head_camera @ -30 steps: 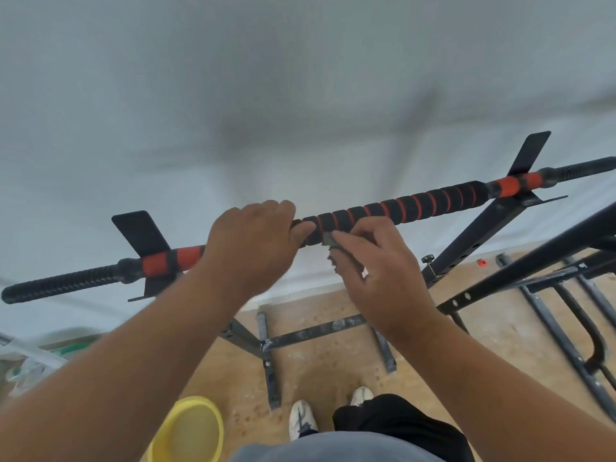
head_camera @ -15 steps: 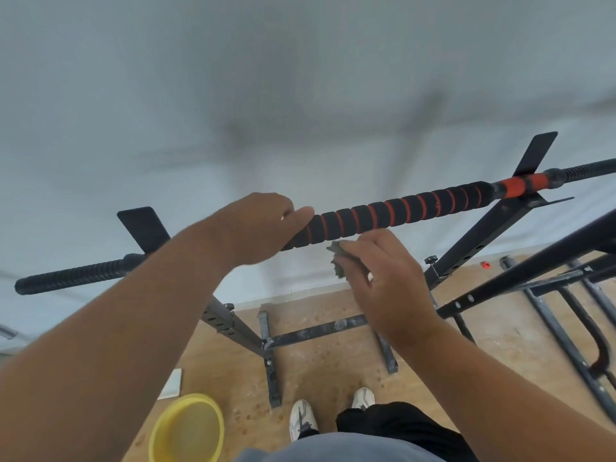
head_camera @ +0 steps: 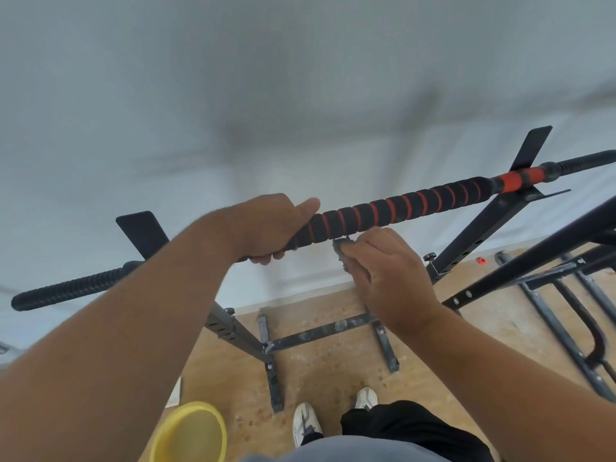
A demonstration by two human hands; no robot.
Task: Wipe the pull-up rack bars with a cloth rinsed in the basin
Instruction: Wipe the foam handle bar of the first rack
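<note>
The pull-up bar [head_camera: 410,203] runs across the view at chest height, padded in black foam with orange rings. My left hand [head_camera: 266,228] grips the bar left of centre, thumb lying along its top. Just right of it, my right hand [head_camera: 386,271] pinches a small dark grey cloth [head_camera: 341,249] and holds it against the underside of the bar. Most of the cloth is hidden by my fingers. A yellow basin [head_camera: 190,433] stands on the floor at the lower left; whatever is in it does not show.
The rack's black uprights and floor feet [head_camera: 330,331] stand on a wooden floor in front of my shoes [head_camera: 305,423]. Further black frame bars [head_camera: 540,278] crowd the right side. A white wall lies behind.
My left hand slid right along the bar and closed around it, thumb on top. The right hand with the cloth dropped a little below the bar, then came back up against its underside.
</note>
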